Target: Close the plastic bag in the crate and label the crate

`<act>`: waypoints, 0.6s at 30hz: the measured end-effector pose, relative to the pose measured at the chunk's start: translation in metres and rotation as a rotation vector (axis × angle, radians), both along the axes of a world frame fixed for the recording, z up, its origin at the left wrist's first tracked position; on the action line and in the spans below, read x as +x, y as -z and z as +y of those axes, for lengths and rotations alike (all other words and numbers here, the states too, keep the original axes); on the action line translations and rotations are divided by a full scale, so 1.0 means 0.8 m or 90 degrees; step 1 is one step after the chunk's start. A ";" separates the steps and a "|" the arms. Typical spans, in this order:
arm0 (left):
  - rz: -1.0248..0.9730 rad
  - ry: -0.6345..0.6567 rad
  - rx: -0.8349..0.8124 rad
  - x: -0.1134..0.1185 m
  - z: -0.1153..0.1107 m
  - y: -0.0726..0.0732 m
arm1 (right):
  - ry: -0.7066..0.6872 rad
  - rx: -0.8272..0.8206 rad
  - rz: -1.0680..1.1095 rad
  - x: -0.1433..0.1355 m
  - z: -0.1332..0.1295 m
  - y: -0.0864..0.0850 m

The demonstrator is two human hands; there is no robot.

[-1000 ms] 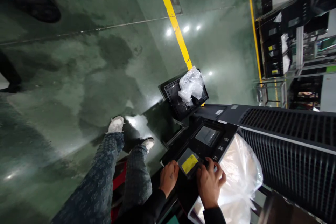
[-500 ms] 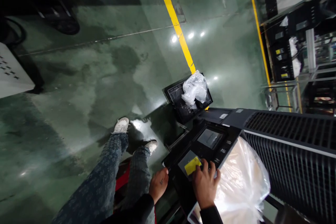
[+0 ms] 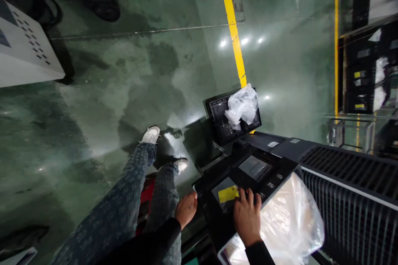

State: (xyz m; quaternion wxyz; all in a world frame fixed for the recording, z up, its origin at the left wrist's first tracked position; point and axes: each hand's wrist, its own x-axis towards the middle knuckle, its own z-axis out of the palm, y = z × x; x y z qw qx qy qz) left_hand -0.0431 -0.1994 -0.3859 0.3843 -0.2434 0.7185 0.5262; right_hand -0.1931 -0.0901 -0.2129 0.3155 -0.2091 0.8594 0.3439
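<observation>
A black panel point(image 3: 203, 205) with cut-outs and a yellow label point(image 3: 228, 194) on a clear film lies tilted in front of me. My left hand point(image 3: 186, 209) is closed at the panel's left edge; its fingertips are mostly hidden. Just below the label, my right hand point(image 3: 248, 217) rests on the panel with its fingers bent and apart. Against the panel's right side sits a pale block wrapped in clear plastic point(image 3: 290, 219).
A black tray point(image 3: 219, 126) holding a crumpled plastic bag point(image 3: 242, 105) stands beyond the panel. Dark grilled housings point(image 3: 351, 190) run along the right. A rack with black parts point(image 3: 362, 85) is at far right, a white cabinet point(image 3: 31, 60) at left. Yellow lines point(image 3: 233, 29) mark the green floor.
The view has turned a little, so the floor and tray appear farther right. Both hands keep their places at the panel, the right one still below the yellow label.
</observation>
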 end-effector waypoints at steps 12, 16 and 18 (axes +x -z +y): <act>-0.025 -0.023 0.039 -0.007 -0.009 0.001 | -0.065 -0.007 -0.011 -0.005 0.003 0.001; -0.031 -0.032 0.043 -0.008 -0.010 -0.001 | -0.087 -0.014 -0.022 0.008 -0.003 -0.003; -0.028 -0.037 0.039 -0.009 -0.009 -0.004 | -0.089 -0.025 -0.031 0.010 -0.004 -0.003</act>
